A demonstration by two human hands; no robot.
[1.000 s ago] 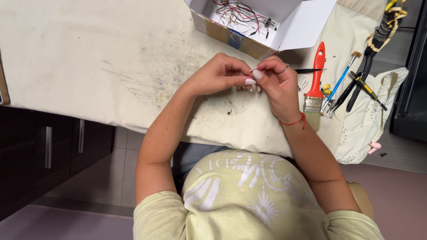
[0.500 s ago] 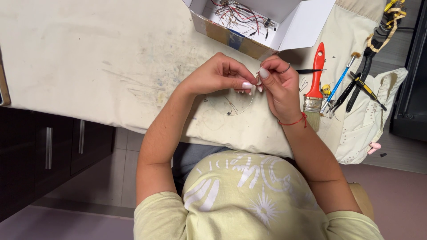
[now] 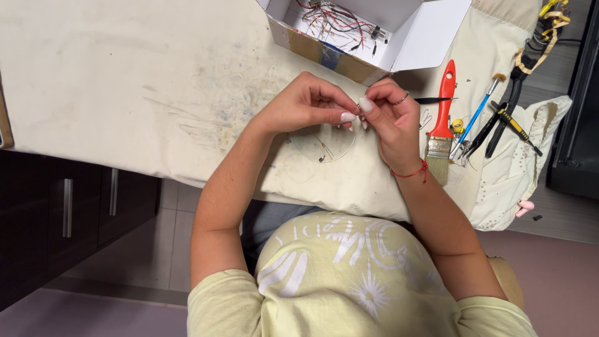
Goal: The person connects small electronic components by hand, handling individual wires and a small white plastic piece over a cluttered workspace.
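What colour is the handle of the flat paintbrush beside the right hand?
Red, on the flat paintbrush; clearest in the head view.

Pale yellow-green short-sleeved T-shirt (image 3: 349, 281) with white printed pattern; thin red string bracelet (image 3: 412, 173) on right wrist; silver ring (image 3: 404, 97); pale polished nails.

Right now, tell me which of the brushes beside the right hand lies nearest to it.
The wide flat brush with the red handle: it lies right beside the right hand, while the thin blue-handled brush sits farther out.

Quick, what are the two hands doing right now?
Left hand: fingers pinched shut on something tiny, cannot tell what.
Right hand: pinched too, fingertips meeting the left's.
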